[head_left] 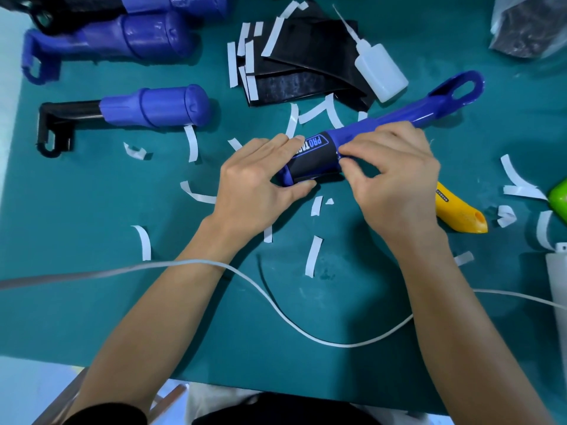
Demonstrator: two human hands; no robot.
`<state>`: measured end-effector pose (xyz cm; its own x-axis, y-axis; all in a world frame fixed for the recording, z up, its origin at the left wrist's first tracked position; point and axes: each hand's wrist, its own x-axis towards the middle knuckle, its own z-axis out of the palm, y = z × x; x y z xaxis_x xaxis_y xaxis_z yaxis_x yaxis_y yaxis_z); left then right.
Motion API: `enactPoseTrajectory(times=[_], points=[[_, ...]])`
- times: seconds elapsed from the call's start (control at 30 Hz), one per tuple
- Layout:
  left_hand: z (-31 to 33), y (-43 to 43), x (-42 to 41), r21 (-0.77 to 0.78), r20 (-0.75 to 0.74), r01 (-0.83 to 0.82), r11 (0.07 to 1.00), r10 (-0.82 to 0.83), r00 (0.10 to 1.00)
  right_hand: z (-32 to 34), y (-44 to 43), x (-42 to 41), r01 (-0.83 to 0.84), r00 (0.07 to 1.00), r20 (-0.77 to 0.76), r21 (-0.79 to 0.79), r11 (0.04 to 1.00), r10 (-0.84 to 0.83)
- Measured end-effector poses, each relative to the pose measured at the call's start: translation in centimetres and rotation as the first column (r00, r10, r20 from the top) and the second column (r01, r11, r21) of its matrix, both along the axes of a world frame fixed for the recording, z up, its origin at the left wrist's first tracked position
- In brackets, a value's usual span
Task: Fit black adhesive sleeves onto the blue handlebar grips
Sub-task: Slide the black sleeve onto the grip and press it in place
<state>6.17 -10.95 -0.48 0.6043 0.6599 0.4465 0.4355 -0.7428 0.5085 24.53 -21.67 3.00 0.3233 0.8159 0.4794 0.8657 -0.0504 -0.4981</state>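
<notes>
A blue handlebar grip lies slanted across the middle of the green mat, its looped end up at the right. A black sleeve with blue lettering is wrapped round its thick end. My left hand grips that end, thumb underneath and fingers over the sleeve's upper edge. My right hand pinches the sleeve's right edge between thumb and fingers. A stack of flat black sleeves lies behind the grip.
Three more blue grips lie at the upper left. A white squeeze bottle rests beside the stack. Several white backing strips litter the green mat. A yellow knife lies right of my hand, and a white cable crosses the front.
</notes>
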Motion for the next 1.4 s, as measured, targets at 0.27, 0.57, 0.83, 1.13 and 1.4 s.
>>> enactPoseTrajectory(times=[0.27,0.57,0.83,1.13,1.4], points=[[0.1,0.0,0.0,-0.023,-0.004,0.006,1.0,-0.006,1.0,0.5,-0.2,-0.1,-0.059,0.921,0.383,-0.055,0.997,0.076],[0.3,0.0,-0.1,-0.024,-0.012,0.008,1.0,-0.008,1.0,1.5,0.2,-0.9,-0.092,0.845,0.515,-0.118,0.989,0.14],[0.3,0.1,-0.2,-0.026,-0.027,-0.003,1.0,0.002,1.0,0.2,-0.1,-0.4,-0.036,0.895,0.428,-0.205,0.978,0.123],[0.6,0.0,-0.1,-0.048,-0.052,-0.017,0.999,0.015,0.999,0.5,-0.9,-0.3,0.046,0.977,0.213,-0.166,0.985,-0.009],[0.7,0.0,0.0,-0.047,-0.044,-0.01,0.999,0.008,0.999,0.8,-0.3,0.4,-0.031,0.91,0.409,-0.091,0.995,0.065]])
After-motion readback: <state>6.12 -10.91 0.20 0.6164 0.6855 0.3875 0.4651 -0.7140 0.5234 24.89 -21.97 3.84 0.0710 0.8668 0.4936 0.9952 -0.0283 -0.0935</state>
